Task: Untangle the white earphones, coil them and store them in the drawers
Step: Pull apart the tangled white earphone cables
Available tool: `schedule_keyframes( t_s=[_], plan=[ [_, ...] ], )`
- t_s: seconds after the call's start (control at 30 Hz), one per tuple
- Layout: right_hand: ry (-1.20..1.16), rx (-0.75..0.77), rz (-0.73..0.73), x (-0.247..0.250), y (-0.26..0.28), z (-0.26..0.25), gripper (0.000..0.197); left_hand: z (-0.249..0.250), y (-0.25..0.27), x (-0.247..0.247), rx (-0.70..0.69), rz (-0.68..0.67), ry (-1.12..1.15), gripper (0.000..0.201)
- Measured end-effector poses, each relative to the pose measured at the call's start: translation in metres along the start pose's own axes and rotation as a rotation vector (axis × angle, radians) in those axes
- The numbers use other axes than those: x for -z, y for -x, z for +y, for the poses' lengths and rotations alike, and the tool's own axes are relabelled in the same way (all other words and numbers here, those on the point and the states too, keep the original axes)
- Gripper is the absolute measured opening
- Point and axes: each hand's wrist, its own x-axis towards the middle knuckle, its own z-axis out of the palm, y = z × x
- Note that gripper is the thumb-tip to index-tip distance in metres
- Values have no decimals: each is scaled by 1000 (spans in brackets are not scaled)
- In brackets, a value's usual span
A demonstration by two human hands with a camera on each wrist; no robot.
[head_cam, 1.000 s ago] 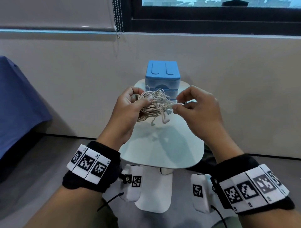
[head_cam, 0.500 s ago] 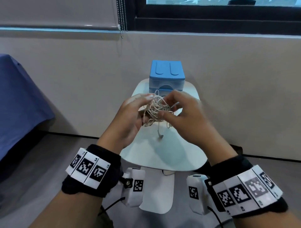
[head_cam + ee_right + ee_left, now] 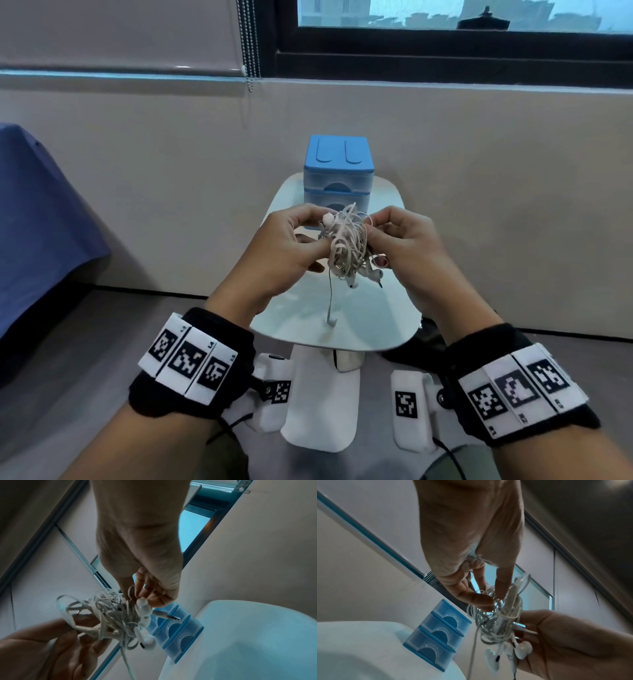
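Note:
A tangled ball of white earphones hangs in the air between both hands, above the small white table. My left hand pinches the tangle's left side with thumb and fingers. My right hand grips its right side, fingers curled into the cords. Earbuds dangle below the knot, and one loose cord hangs down toward the table. A jack plug sticks out of the tangle. The blue drawer unit stands behind, its three drawers closed.
The table is narrow, with its white base on the grey floor. A blue cloth covers something at the left. The wall and a window sill run close behind the drawers.
The right hand left the strand it was pulling sideways and closed in on the tangle. Both hands now hold the ball together, and one cord end has dropped toward the table.

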Motion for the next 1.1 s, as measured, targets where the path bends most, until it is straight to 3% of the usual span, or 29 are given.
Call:
schedule_keyframes(
  t_s=[0.17,0.27,0.37,0.43,0.5,0.6,0.67,0.77,0.9,1.1],
  plan=[
    [-5,39,-5,-4,6,-10,11,1,1,3,-64,-56,-140,65],
    [50,53,-6,-10,6,-14,12,2,-1,7,-157,-53,-273,38],
    [137,105,80,-12,5,-18,12,0,-3,7,-245,72,-479,23],
    [180,185,113,-11,6,-25,6,-2,-5,6,-267,181,-584,24],
    [283,265,73,-12,9,-30,16,-5,-5,5,-267,256,-671,28],
    [484,302,-1,-17,11,-27,17,-9,-6,1,-322,297,-854,33],
    [528,321,27,-16,9,-19,15,-12,-7,-2,-350,291,-902,35],
    [541,284,97,-8,6,-10,17,-22,-8,-9,-316,189,-940,43],
    [629,115,21,2,5,11,16,-46,-8,-20,-201,-103,-1036,52],
    [750,-13,-65,21,13,30,23,-64,2,-11,-84,-363,-819,58]
  ],
)
